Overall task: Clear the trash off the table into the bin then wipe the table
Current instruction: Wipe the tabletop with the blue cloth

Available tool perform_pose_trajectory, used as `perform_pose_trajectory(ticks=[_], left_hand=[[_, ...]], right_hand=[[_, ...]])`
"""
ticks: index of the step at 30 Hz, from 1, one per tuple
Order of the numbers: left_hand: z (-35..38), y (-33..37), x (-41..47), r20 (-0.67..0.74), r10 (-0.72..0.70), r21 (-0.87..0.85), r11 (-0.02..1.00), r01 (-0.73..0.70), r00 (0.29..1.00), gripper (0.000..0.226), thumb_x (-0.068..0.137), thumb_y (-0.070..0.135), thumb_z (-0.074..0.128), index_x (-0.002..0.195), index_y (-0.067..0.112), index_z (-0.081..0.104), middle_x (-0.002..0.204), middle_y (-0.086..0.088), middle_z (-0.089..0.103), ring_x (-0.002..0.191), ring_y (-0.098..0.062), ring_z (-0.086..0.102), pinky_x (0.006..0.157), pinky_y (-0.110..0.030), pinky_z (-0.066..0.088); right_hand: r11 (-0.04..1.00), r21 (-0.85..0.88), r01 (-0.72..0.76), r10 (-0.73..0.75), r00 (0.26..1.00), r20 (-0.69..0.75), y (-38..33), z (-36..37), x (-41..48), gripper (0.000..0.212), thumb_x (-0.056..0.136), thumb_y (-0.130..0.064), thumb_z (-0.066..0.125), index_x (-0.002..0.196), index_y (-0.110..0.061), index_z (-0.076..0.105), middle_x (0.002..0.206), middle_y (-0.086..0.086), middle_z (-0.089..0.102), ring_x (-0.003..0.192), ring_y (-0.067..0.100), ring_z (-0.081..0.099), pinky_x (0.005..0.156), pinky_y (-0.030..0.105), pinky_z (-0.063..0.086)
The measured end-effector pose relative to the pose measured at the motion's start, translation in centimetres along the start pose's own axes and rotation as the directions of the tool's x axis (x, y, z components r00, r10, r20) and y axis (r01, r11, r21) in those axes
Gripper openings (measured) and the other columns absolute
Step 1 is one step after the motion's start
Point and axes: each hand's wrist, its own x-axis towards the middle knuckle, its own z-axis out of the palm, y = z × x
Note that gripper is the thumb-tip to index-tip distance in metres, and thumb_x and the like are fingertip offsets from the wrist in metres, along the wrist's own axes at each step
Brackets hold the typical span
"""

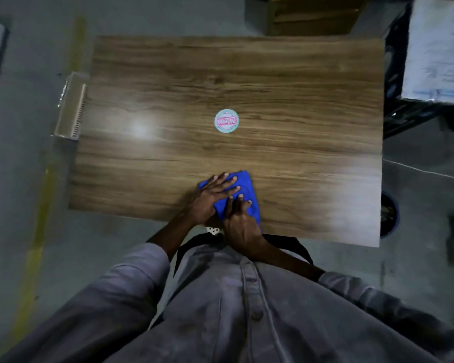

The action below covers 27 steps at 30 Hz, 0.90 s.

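Observation:
A folded blue cloth (247,188) lies on the wooden table (286,82) at its near edge, in front of my body. My left hand (211,196) lies flat across the cloth's left part, fingers straight and spread. My right hand (240,221) rests on the cloth's near part, fingers pointing away from me and pressing down. A round white sticker with red print (226,121) sits on the tabletop near the middle. A dark round bin (388,214) stands on the floor beside the table's right near corner, mostly hidden by the tabletop.
A cardboard box (70,107) stands on the floor against the table's left edge. Dark crates with a white wrapped bundle (435,48) stand to the far right. Brown boxes (312,17) sit behind the table. A yellow line (37,231) runs along the floor on the left.

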Motion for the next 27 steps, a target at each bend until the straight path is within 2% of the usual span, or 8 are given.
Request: perform_pose_trajectory(ticks=[5, 9, 15, 17, 19, 23, 25, 27], left_hand=[[-2.5, -5.0, -6.6, -0.013, -0.11, 0.023, 0.994, 0.11, 0.994, 0.085, 0.065, 0.004, 0.042, 0.149, 0.014, 0.047, 0.161, -0.009, 0.032, 0.152, -0.034, 0.019, 0.122, -0.026, -0.004], [-4.8, -9.3, -13.2, -0.058, -0.224, 0.004, 0.974, 0.225, 0.973, 0.069, 0.083, 0.03, 0.048, 0.149, 0.012, 0.046, 0.16, -0.011, 0.032, 0.15, -0.033, 0.021, 0.12, -0.017, -0.004], [-9.6, -7.0, -10.8, -0.042, -0.285, 0.075, 0.955, 0.288, 0.958, 0.058, 0.077, 0.004, 0.063, 0.132, 0.022, 0.067, 0.132, -0.015, 0.066, 0.121, -0.036, 0.063, 0.102, -0.037, 0.048], [-10.4, -3.8, -6.8, -0.208, -0.044, 0.038, 0.998, 0.054, 0.977, 0.056, 0.072, 0.002, 0.062, 0.126, 0.012, 0.07, 0.133, -0.017, 0.065, 0.126, -0.036, 0.06, 0.109, -0.036, 0.042], [-10.7, -0.4, -2.3, -0.324, 0.121, 0.057, 0.992, -0.109, 0.938, 0.063, 0.073, 0.006, 0.061, 0.136, 0.009, 0.061, 0.147, -0.016, 0.054, 0.14, -0.032, 0.046, 0.119, -0.042, 0.029], [-8.9, 3.7, 3.3, -0.294, 0.103, 0.099, 0.992, -0.077, 0.95, 0.07, 0.088, 0.015, 0.064, 0.153, 0.011, 0.04, 0.161, -0.013, 0.035, 0.152, -0.033, 0.026, 0.123, -0.05, 0.022], [-7.0, 3.1, 3.9, -0.193, -0.046, 0.118, 0.991, 0.069, 0.98, 0.072, 0.091, 0.023, 0.063, 0.156, 0.014, 0.034, 0.165, -0.011, 0.026, 0.155, -0.031, 0.015, 0.125, -0.049, 0.013], [-5.2, 1.8, 3.2, -0.151, -0.222, 0.123, 0.963, 0.241, 0.963, 0.076, 0.092, 0.031, 0.062, 0.158, 0.015, 0.028, 0.168, -0.012, 0.015, 0.156, -0.032, 0.004, 0.125, -0.049, 0.006]], right_hand=[[0.985, 0.173, 0.028, -0.034, 0.999, 0.03, -6.9, -2.0, 3.6, 0.068, 0.09, -0.013, 0.01, 0.148, 0.019, 0.024, 0.147, 0.042, 0.038, 0.133, 0.062, 0.038, 0.106, 0.065, 0.039], [0.74, 0.645, 0.191, -0.163, 0.981, -0.104, -9.2, -4.4, 7.2, 0.058, 0.083, -0.023, 0.056, 0.137, -0.002, 0.058, 0.124, 0.03, 0.064, 0.118, 0.048, 0.056, 0.098, 0.049, 0.048], [0.419, 0.9, 0.119, 0.112, 0.977, -0.181, -2.8, -8.5, 4.5, 0.05, 0.08, -0.034, 0.061, 0.126, -0.018, 0.071, 0.112, 0.013, 0.075, 0.102, 0.031, 0.071, 0.09, 0.033, 0.05], [0.453, 0.887, 0.094, 0.379, 0.88, -0.286, -0.2, -7.9, 1.3, 0.051, 0.078, -0.036, 0.06, 0.123, -0.016, 0.072, 0.107, 0.017, 0.075, 0.094, 0.035, 0.071, 0.082, 0.035, 0.052], [0.506, 0.862, 0.034, 0.651, 0.641, -0.407, 2.4, -6.2, -1.8, 0.046, 0.077, -0.029, 0.067, 0.119, -0.013, 0.073, 0.101, 0.018, 0.072, 0.085, 0.036, 0.068, 0.072, 0.035, 0.053], [0.376, 0.885, -0.276, 0.91, 0.291, -0.296, 6.7, -0.5, -7.3, 0.047, 0.076, -0.012, 0.071, 0.123, -0.008, 0.068, 0.109, 0.018, 0.071, 0.099, 0.04, 0.058, 0.078, 0.04, 0.047], [0.206, 0.884, -0.419, 0.951, 0.297, -0.081, 8.3, 4.3, -7.9, 0.054, 0.081, -0.022, 0.065, 0.133, -0.009, 0.063, 0.129, 0.024, 0.063, 0.112, 0.047, 0.055, 0.09, 0.046, 0.047], [0.102, 0.805, -0.584, 0.886, 0.421, 0.193, 9.1, 8.3, -7.5, 0.065, 0.091, -0.029, 0.062, 0.153, -0.019, 0.043, 0.153, 0.03, 0.039, 0.136, 0.053, 0.038, 0.112, 0.051, 0.031]])
